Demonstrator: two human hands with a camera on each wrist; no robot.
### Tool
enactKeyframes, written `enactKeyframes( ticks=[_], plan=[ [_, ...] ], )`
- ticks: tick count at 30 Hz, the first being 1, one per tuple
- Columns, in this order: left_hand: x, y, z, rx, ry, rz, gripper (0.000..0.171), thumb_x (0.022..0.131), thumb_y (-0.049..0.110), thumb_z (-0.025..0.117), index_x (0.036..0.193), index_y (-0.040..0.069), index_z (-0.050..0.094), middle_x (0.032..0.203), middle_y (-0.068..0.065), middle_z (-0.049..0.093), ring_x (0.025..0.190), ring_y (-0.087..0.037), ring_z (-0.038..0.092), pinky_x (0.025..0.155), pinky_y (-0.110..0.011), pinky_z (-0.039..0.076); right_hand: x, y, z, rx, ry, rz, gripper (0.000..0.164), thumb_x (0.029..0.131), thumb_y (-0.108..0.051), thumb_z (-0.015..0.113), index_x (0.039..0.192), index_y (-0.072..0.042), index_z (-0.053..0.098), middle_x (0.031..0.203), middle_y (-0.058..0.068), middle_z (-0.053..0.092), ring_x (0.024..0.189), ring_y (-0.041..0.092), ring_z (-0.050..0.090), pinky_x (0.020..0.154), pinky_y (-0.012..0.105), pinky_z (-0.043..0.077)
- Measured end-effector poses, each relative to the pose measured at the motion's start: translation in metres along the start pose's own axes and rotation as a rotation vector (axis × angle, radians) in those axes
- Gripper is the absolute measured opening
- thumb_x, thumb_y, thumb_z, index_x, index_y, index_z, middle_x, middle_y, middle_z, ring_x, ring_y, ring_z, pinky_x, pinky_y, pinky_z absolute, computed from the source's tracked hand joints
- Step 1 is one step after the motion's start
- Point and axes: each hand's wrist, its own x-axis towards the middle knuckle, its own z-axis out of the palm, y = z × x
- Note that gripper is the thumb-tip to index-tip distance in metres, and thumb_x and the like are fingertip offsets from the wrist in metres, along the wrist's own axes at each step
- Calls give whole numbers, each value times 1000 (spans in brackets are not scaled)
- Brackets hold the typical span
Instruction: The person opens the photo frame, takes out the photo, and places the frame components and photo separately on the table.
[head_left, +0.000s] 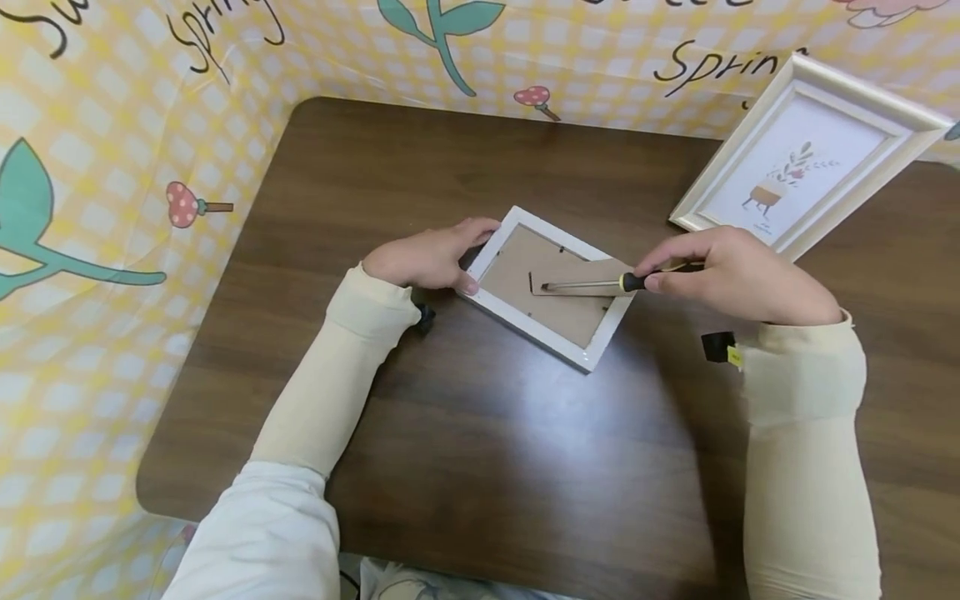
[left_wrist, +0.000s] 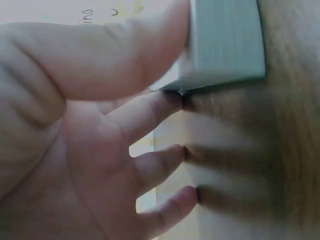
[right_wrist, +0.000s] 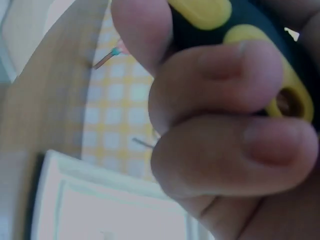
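Observation:
A small white picture frame lies face down on the table, its brown backing board and stand flap uppermost. At its left corner my left hand holds the edge with thumb and forefinger. In the left wrist view the thumb presses the frame's white side, while other fingertips touch the tabletop. My right hand grips a screwdriver by its black and yellow handle. The shaft lies along the flap, its tip near the flap's hinged end. Small dark tabs stand around the backing.
A larger cream picture frame with a potted-plant print stands tilted at the right, close behind my right hand. Under everything is a dark wooden table. Yellow checked cloth hangs along the back and left edges.

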Motion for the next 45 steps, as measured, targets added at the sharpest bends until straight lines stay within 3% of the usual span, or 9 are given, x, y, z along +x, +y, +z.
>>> enactKeyframes(
  ticks=[8, 14, 18, 23, 25, 28, 31, 33, 45],
  plan=[
    [-2, -6, -6, 79, 17, 16, 74, 101, 6, 56, 162, 31, 23, 166, -1, 19, 152, -15, 9, 118, -40, 19, 12, 9, 6, -13, -48, -20, 15, 96, -26, 71, 111, -28, 76, 105, -5, 71, 95, 15, 56, 80, 26, 42],
    [3, -7, -2, 66, 76, 60, 62, 104, 4, 42, 159, 30, 33, 166, -6, 18, 151, -17, 15, 115, -38, 24, 21, 10, 12, 9, -84, -15, 19, 94, -30, 74, 113, -30, 77, 113, -6, 71, 103, 14, 56, 85, 29, 42],
    [14, -2, 5, 178, 255, 93, 49, 106, 10, 50, 154, 16, 45, 157, -10, 39, 143, -26, 37, 111, -41, 34, 26, 13, 12, 21, -93, -22, 20, 95, -30, 73, 115, -28, 76, 115, -6, 71, 104, 14, 56, 85, 30, 43],
    [15, 14, 13, 344, 508, -29, 40, 103, 27, 61, 137, 6, 60, 128, -15, 59, 115, -33, 56, 88, -49, 51, 27, 16, 7, 17, -76, -41, 19, 96, -29, 72, 115, -28, 76, 112, -6, 71, 102, 15, 55, 84, 29, 42],
    [11, 22, 16, 332, 483, -51, 42, 102, 32, 62, 133, 4, 60, 120, -16, 57, 107, -33, 56, 84, -48, 51, 26, 18, 5, 15, -65, -42, 18, 96, -27, 73, 113, -28, 77, 111, -7, 71, 101, 14, 56, 83, 28, 42],
    [4, 33, 22, 298, 308, -62, 71, 98, 47, 65, 146, -2, 46, 139, -21, 48, 124, -35, 50, 100, -46, 44, 25, 21, 4, 30, -66, -45, 17, 95, -24, 74, 111, -28, 78, 109, -6, 72, 100, 14, 57, 82, 25, 42],
    [1, 40, 28, 284, 113, -75, 109, 89, 61, 69, 159, -3, 16, 164, -22, 14, 148, -35, 22, 117, -44, 25, 26, 23, 6, 40, -71, -46, 17, 95, -23, 74, 111, -27, 78, 108, -6, 73, 100, 14, 58, 82, 25, 43],
    [1, 42, 32, 295, 50, -77, 122, 84, 66, 71, 161, 1, 1, 167, -16, -7, 153, -31, 1, 120, -44, 13, 25, 23, 6, 42, -70, -45, 18, 95, -21, 74, 111, -26, 78, 108, -5, 73, 100, 14, 58, 83, 25, 43],
    [12, 32, 40, 326, 31, -4, 137, 73, 72, 76, 161, 13, -11, 164, -3, -24, 151, -26, -14, 120, -49, 10, 28, 31, 9, 64, -60, -52, 20, 94, -18, 74, 112, -25, 78, 112, -4, 71, 103, 15, 58, 86, 31, 44]
  ],
)
